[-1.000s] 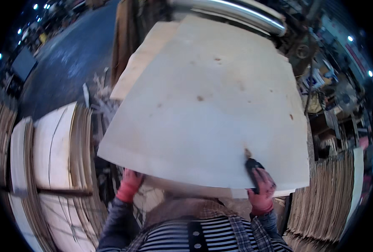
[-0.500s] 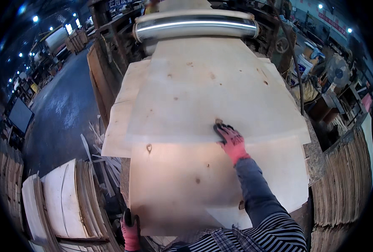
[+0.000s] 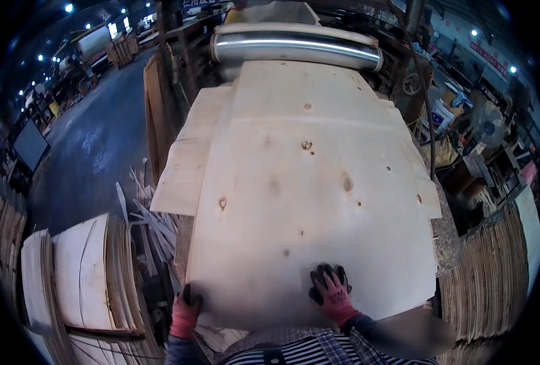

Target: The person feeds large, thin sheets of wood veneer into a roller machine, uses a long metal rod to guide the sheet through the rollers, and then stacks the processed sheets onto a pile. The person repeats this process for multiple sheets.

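Note:
A large pale wood veneer sheet (image 3: pixel 264 243) with several brown knots lies before me, reaching far toward the shiny metal roller (image 3: pixel 294 50). At its near left corner my left hand (image 3: pixel 185 314), in a pink glove with black fingers, is closed around the edge, thumb and fingertips at the rim. My right hand (image 3: pixel 334 294), gloved alike, rests flat on the near part of the sheet, right of middle, with fingers spread. Another veneer sheet (image 3: pixel 182 170) sticks out beneath on the left. The overlap of sheets near the roller is hard to make out.
Bundled veneer stacks (image 3: pixel 83 274) stand at the near left, and a tall stack (image 3: pixel 486 274) stands at the right. Thin wood offcuts (image 3: pixel 154 225) litter the floor left of the table. A fan (image 3: pixel 488 129) and a white bucket (image 3: pixel 441 114) are at the far right.
My right hand has come back toward me from the middle of the sheets. The upper sheet has moved on into the roller, and the knotted sheet now lies further forward. My left hand stays at the corner.

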`<state>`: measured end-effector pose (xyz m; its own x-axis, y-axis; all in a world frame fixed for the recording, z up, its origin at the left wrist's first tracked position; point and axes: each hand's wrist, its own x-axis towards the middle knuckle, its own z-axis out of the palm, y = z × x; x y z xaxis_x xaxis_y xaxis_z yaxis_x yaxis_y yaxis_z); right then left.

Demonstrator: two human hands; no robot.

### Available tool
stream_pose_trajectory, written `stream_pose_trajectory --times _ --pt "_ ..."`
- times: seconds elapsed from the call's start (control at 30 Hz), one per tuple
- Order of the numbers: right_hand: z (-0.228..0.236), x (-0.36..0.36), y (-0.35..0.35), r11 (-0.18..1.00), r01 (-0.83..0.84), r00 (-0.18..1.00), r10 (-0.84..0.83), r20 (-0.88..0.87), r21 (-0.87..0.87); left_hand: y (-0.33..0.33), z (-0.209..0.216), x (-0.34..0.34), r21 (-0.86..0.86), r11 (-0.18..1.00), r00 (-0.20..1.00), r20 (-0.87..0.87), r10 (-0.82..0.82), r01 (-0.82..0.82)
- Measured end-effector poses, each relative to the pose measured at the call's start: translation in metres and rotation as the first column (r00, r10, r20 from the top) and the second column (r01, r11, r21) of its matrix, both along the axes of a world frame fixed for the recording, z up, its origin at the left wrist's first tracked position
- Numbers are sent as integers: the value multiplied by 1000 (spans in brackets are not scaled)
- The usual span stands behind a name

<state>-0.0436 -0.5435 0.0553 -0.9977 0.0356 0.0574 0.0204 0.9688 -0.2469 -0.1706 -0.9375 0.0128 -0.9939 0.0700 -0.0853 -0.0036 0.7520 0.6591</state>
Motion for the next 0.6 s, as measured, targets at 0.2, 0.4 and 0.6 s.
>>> stream_pose_trajectory --times 0.2,0.4,0.6 --pt "-12 67 -25 998 -52 972 42 232 38 10 121 -21 577 800 844 338 -416 164" --pt "2 83 -30 998 -58 998 59 25 -30 24 193 -25 470 633 783 -272 -559 615" --pt "88 79 -9 947 102 854 -241 -462 -305 11 153 -39 429 739 812 -519 -269 519"
